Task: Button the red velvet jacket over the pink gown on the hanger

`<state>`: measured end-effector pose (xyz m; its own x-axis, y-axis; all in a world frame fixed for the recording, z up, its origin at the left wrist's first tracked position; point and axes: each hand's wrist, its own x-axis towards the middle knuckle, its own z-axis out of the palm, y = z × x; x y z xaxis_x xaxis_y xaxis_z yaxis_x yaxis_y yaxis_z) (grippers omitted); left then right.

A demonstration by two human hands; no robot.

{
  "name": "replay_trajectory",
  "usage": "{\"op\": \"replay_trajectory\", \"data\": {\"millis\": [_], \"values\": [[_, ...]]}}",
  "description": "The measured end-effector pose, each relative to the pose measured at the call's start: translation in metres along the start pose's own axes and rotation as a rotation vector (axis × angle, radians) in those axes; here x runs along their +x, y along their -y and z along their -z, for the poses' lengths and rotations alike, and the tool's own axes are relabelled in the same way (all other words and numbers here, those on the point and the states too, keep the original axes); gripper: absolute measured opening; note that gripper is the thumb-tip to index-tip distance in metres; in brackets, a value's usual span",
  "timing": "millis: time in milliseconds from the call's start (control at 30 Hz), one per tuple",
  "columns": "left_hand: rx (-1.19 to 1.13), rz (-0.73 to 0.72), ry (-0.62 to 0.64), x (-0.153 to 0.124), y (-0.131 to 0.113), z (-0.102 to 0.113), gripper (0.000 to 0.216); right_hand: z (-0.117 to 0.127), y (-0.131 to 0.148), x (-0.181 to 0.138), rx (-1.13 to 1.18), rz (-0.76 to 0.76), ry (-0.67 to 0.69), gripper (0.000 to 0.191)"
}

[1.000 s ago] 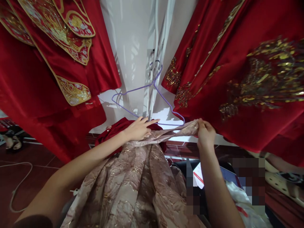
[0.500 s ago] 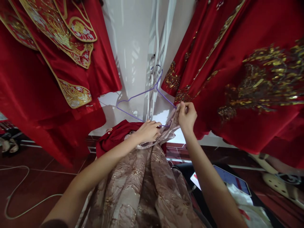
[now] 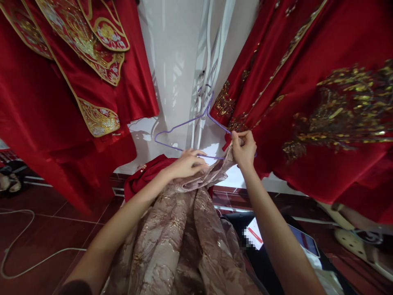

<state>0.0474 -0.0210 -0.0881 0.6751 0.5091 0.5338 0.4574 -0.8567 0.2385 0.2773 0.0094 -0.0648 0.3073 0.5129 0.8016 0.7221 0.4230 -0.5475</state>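
A pink-and-gold brocade skirt (image 3: 181,229) hangs down in front of me. My left hand (image 3: 188,163) lies on its waistband with the fingers curled over the cloth. My right hand (image 3: 244,147) pinches the right end of the waistband and holds it up against the lower right arm of a purple wire hanger (image 3: 187,123). The hanger hangs from a white metal grille (image 3: 208,61) on the wall. A dark red garment (image 3: 147,174) bunches under the skirt's waist.
Red robes with gold embroidery hang at the left (image 3: 61,102) and at the right (image 3: 322,114). A white cable (image 3: 27,262) lies on the dark red tiled floor. Papers and a tablet (image 3: 302,243) lie at lower right.
My right hand has lifted the waistband's end from low on the right up to the hanger's right arm. My left hand has curled onto the waistband.
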Motion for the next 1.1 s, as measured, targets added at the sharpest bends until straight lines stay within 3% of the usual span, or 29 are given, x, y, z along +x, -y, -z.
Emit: {"op": "replay_trajectory", "data": {"millis": [67,167,233,333,467,667,833,900,1000,1100], "values": [[-0.039,0.137,-0.173,-0.02,0.027,0.019,0.029,0.001,-0.003,0.002,0.027,0.004,0.02,0.034],[0.059,0.496,-0.552,-0.058,0.073,0.041,0.032,0.002,-0.007,0.006,0.068,0.013,0.041,0.034],[0.065,0.654,-0.586,-0.08,0.097,0.049,0.034,0.003,-0.008,0.009,0.09,0.015,0.047,0.034],[-0.068,0.788,-0.515,-0.098,0.117,0.052,0.041,0.005,-0.008,0.011,0.109,0.01,0.056,0.032],[-0.231,0.737,-0.544,-0.099,0.121,0.051,0.052,0.006,-0.008,0.012,0.096,-0.009,0.067,0.028],[-0.159,0.659,-0.604,-0.094,0.125,0.051,0.052,0.005,-0.01,0.013,0.091,-0.01,0.063,0.028],[-0.101,0.558,-0.626,-0.056,0.122,0.058,0.043,0.006,-0.006,0.01,0.1,-0.005,0.054,0.03],[-0.052,0.458,-0.578,-0.031,0.115,0.065,0.038,0.007,-0.004,0.008,0.098,-0.01,0.047,0.029],[-0.073,0.366,-0.4,-0.008,0.103,0.08,0.036,0.008,-0.004,0.008,0.095,-0.01,0.047,0.027],[-0.307,0.498,-0.277,-0.022,0.1,0.094,0.043,0.006,-0.008,0.009,0.128,-0.013,0.078,0.026]]}}
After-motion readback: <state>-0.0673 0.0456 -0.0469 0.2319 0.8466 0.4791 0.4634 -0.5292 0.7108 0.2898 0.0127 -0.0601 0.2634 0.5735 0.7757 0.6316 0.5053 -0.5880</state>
